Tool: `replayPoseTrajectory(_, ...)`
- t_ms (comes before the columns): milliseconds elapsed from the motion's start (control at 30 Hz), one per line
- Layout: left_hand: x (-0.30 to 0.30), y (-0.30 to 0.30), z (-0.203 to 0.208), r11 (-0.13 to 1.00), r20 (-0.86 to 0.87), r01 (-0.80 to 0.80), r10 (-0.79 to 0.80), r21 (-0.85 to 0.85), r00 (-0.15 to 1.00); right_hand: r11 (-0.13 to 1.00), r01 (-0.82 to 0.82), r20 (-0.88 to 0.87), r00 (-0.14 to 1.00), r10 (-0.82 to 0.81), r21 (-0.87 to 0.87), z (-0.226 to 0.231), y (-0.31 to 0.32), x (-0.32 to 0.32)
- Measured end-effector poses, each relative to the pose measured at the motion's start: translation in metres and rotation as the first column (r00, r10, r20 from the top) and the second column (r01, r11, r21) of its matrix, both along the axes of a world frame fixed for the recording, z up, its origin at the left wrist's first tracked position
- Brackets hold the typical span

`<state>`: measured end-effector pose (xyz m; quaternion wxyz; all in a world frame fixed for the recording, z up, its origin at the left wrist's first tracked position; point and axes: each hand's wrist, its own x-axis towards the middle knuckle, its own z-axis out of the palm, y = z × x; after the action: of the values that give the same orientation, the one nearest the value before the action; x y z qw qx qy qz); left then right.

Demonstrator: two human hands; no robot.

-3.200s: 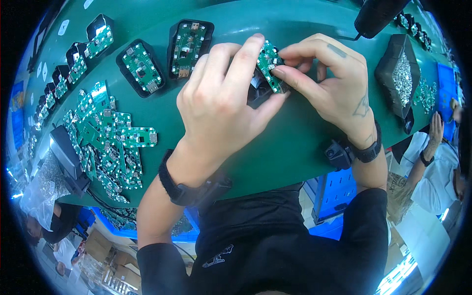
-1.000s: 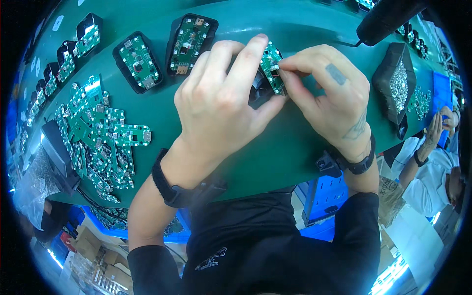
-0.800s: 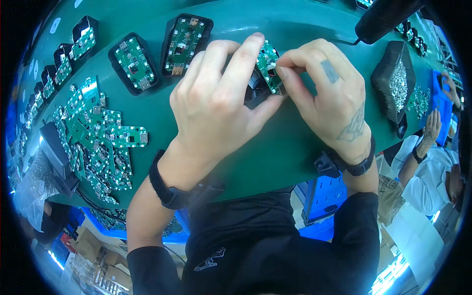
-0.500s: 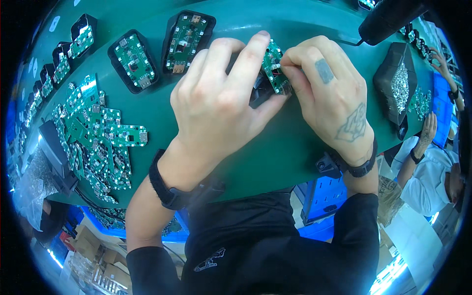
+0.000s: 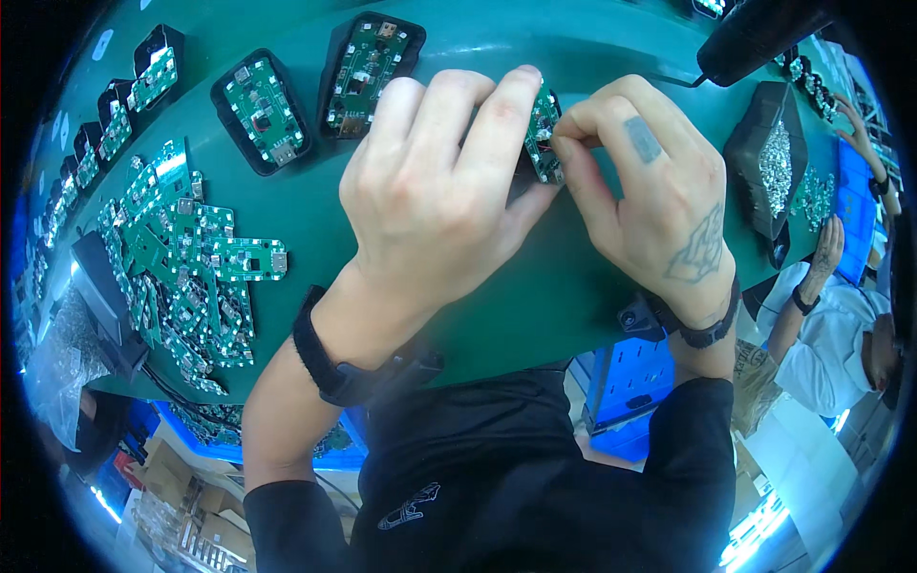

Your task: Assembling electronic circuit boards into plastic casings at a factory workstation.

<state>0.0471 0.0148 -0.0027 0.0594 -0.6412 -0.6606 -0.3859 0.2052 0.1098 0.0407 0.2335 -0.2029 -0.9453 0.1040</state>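
Note:
Between my hands is a small green circuit board [image 5: 543, 134], tilted on edge, with dark wires showing at its middle. My left hand [image 5: 439, 181] wraps round it, thumb at its lower end and index finger along its left edge, partly covering it. With thumb and index finger pinched at the board's right edge, my right hand [image 5: 645, 172] touches it; whatever is in the pinch is too small to make out. Beyond my left hand lie two black casings with green boards in them, one casing [image 5: 262, 113] at the left and another casing [image 5: 371, 76] closer to my fingers.
A pile of loose circuit boards [image 5: 191, 258] covers the left of the green table [image 5: 516, 315]. Several cased boards line the far left. On the right stand a black tray of small metal parts [image 5: 776, 167] and a black tool [image 5: 755, 43]. A co-worker's hand [image 5: 827, 250] is beyond.
Both hands have shifted slightly to the right with the board, which now stands more on edge. The left casings have moved a little in view.

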Motion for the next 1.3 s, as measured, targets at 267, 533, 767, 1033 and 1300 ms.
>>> replayPoseTrajectory(267,0.004,0.003,0.001,0.998,0.054,0.053,-0.054,0.022,0.997,0.995,-0.001,0.209,0.978,0.022,-0.099,0.025,0.007,-0.002)
replayPoseTrajectory(533,0.003,0.004,-0.008,0.991,0.268,0.134,-0.133,0.015,0.954,0.990,-0.109,0.391,0.910,0.135,-0.088,0.040,0.020,-0.017)
replayPoseTrajectory(767,0.005,0.003,-0.006,0.994,0.320,0.109,-0.095,-0.024,0.943,0.953,0.046,0.288,0.956,0.045,-0.300,0.034,0.015,-0.012)
replayPoseTrajectory(1033,0.003,0.003,-0.008,0.994,0.331,0.100,-0.079,-0.046,0.940,0.837,0.124,0.177,0.984,-0.034,-0.533,0.014,0.019,-0.001)
replayPoseTrajectory(1300,0.002,0.001,-0.007,0.993,0.267,0.120,-0.112,-0.014,0.957,0.605,0.095,-0.033,0.980,-0.197,-0.791,-0.010,0.005,0.016)
